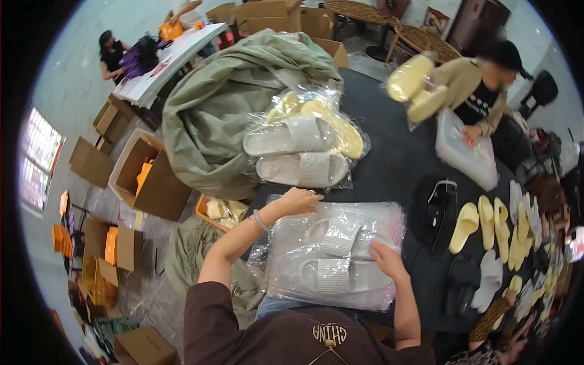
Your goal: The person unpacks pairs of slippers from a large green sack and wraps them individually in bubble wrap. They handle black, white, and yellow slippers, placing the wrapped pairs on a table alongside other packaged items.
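A pair of grey slippers [351, 277] with ribbed straps lies on a stack of clear plastic bags [286, 267] in front of me; I cannot tell whether the pair is inside the top bag. My right hand [388, 260] grips the slippers at their right end, its fingers partly hidden. Over the stack's far edge my left hand [298, 201] reaches, fingers stretched to the right, holding nothing that I can see. Just beyond it, bagged grey slippers [302, 170] rest beside bagged yellow slippers [348, 139].
A large green sack [204, 131] stands at the far left of the dark table [371, 91]. Across the table, a person [480, 97] holds bagged yellow slippers [410, 79] and clear bags [465, 152]. Loose yellow slippers [465, 228] and black slippers [441, 207] lie to the right.
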Tool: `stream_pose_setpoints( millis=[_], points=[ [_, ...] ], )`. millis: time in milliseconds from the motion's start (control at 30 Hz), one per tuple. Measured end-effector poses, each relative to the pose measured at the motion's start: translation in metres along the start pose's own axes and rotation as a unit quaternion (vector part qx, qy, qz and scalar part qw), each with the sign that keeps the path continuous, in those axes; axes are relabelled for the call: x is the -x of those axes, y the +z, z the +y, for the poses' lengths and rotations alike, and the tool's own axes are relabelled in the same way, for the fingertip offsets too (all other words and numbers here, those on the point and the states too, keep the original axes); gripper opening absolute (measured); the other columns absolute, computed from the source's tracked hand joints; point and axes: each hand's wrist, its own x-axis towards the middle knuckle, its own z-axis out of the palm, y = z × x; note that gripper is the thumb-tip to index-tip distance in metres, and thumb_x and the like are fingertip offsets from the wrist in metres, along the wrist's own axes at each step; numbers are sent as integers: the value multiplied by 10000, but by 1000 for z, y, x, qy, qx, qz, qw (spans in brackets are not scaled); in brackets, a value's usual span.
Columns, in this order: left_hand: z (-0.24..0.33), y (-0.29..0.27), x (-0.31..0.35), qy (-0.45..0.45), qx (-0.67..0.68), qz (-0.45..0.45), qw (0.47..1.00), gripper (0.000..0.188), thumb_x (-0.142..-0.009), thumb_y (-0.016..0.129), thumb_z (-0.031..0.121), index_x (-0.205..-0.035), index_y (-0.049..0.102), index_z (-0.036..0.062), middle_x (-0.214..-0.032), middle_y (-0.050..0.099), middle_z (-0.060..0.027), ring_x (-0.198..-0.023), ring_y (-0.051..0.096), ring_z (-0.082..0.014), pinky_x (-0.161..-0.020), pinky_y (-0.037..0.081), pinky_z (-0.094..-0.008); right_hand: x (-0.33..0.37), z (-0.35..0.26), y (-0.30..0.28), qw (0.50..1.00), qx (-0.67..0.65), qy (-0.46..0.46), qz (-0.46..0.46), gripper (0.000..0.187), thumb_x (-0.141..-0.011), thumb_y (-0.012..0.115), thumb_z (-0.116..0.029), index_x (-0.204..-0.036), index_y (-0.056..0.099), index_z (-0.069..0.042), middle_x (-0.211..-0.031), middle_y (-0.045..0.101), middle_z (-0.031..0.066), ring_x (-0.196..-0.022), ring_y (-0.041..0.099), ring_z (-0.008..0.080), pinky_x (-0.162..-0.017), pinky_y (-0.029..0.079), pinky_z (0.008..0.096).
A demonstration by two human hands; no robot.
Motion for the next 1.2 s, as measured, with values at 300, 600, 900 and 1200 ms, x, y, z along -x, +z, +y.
stream_pose_setpoints(
  millis=[300,600,900,1200],
  points=[
    [-41,-125,56,-187,-17,270,944,398,-734,643,158,-1108,538,74,-1188,506,-149,-1004,527,-329,-842,437,-408,-21,16,-16,995,-30,36,-89,287,-868,490,-150,-1122,582,-53,-1176,562,145,-1093,536,288,-930,408,314],
    [-224,-261,93,-429,-260,331,799,731,-700,707,219,-1288,340,-13,-1327,373,-197,-1220,363,-356,-991,328,-414,-34,0,-16,994,24,94,-49,344,-861,444,-216,-1147,527,-43,-1090,566,212,-1030,527,377,-887,411,416],
    [-323,-284,81,-585,6,403,704,265,-813,446,100,-1029,584,31,-932,620,-188,-870,595,-263,-894,401,-362,-69,6,-53,957,131,144,-213,349,-893,386,-289,-1095,544,-52,-1041,590,200,-984,550,373,-849,427,426],
    [-180,-367,40,-180,708,384,565,317,-871,397,135,-1086,563,-29,-1023,617,-112,-930,585,-168,-834,449,-294,-246,-195,-124,982,129,-100,92,546,-823,577,-234,-1274,375,-1,-1247,463,201,-1116,470,349,-917,394,405]
  ],
)
